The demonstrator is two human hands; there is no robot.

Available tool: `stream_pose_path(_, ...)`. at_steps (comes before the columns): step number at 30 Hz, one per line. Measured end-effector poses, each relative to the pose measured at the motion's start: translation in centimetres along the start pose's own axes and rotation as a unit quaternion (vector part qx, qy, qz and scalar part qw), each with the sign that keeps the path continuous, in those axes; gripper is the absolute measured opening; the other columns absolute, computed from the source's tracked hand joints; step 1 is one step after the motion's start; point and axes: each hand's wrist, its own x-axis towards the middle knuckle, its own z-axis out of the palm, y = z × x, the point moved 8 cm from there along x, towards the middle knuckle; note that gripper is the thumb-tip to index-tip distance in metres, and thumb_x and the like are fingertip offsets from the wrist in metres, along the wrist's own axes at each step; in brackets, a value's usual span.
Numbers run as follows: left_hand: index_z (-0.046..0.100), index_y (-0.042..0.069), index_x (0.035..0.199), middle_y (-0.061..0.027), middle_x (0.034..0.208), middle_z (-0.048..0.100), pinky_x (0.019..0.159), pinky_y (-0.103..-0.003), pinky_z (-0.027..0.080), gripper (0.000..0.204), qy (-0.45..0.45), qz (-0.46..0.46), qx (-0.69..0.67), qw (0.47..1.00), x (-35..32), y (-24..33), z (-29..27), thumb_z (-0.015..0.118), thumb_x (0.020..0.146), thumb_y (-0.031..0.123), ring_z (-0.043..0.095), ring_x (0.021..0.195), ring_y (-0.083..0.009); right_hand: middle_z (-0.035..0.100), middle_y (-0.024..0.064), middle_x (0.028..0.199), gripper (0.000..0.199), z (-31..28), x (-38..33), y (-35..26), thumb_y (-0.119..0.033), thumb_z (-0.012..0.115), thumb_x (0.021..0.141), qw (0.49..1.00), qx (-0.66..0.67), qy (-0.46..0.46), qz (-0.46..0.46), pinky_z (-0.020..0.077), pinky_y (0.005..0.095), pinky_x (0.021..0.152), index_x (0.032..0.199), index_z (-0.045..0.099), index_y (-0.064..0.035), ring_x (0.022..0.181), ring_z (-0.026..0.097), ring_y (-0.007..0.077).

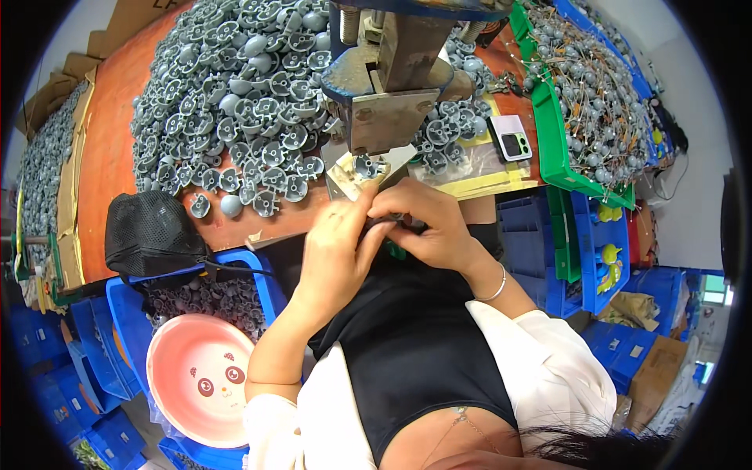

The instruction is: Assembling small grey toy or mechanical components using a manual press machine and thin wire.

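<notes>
My left hand (333, 249) and my right hand (432, 225) meet in front of the press (389, 117), fingers curled in toward each other. Between the fingertips is a small dark piece, mostly covered, so its kind does not show. My left fingers reach close to the pale fixture (350, 181) under the press head. On that fixture sits a grey plastic half-shell (366, 167), hollow side up. A large heap of similar grey half-shells (243, 86) covers the orange-red table to the left and behind the press.
A black mesh pouch (153, 235) lies at the table's front edge. Below it are a blue crate of small dark parts (272, 286) and a pink basin (160, 364). At right are a phone (511, 139) and a green tray (552, 145) of wired grey balls.
</notes>
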Motion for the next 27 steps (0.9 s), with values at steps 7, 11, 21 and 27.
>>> stream_pose_path(7,0.065,0.001,0.112,-0.0021,0.085,0.063,0.060,-0.020,0.040,0.029,0.031,-0.142,-0.308,0.940,-0.1,-4.9,1.4,0.067,0.084,0.005,0.049,0.067,-0.0058,0.054,0.0039,0.110,0.039,-0.2,-0.5,3.8,0.003,0.071,0.076,0.980,0.130,0.049,0.144,0.0400,0.0183,0.062,0.111,0.055,-0.0026,0.079,0.052,0.0059)
stream_pose_path(11,0.065,0.000,0.104,-0.0066,0.085,0.060,0.055,-0.024,0.041,0.023,0.112,-0.100,-0.111,0.982,0.8,-4.3,-0.8,0.067,0.081,-0.001,0.049,0.061,-0.0117,0.056,-0.0012,0.079,0.026,-0.3,-1.0,5.6,0.000,0.072,0.078,0.970,0.093,0.139,0.176,0.0396,0.0194,0.055,0.101,0.060,-0.0010,0.065,0.051,0.0048)
stream_pose_path(21,0.065,0.002,0.102,-0.0083,0.083,0.058,0.053,-0.026,0.044,0.024,0.151,-0.063,-0.040,0.986,1.5,-4.9,-0.4,0.070,0.079,0.001,0.055,0.062,-0.0143,0.056,0.0042,0.069,0.011,0.4,-0.3,4.4,-0.004,0.070,0.079,0.982,-0.073,0.121,0.129,0.0374,0.0226,0.049,0.082,0.061,0.0009,0.055,0.048,0.0075)
stream_pose_path(27,0.066,0.002,0.101,-0.0084,0.080,0.058,0.056,-0.029,0.047,0.023,0.188,-0.031,-0.013,0.982,1.9,-4.3,-0.2,0.071,0.079,0.001,0.057,0.061,-0.0187,0.056,0.0060,0.068,0.011,0.5,-0.3,3.1,-0.004,0.070,0.078,0.982,-0.113,0.111,0.106,0.0406,0.0253,0.050,0.078,0.059,-0.0007,0.056,0.054,0.0132)
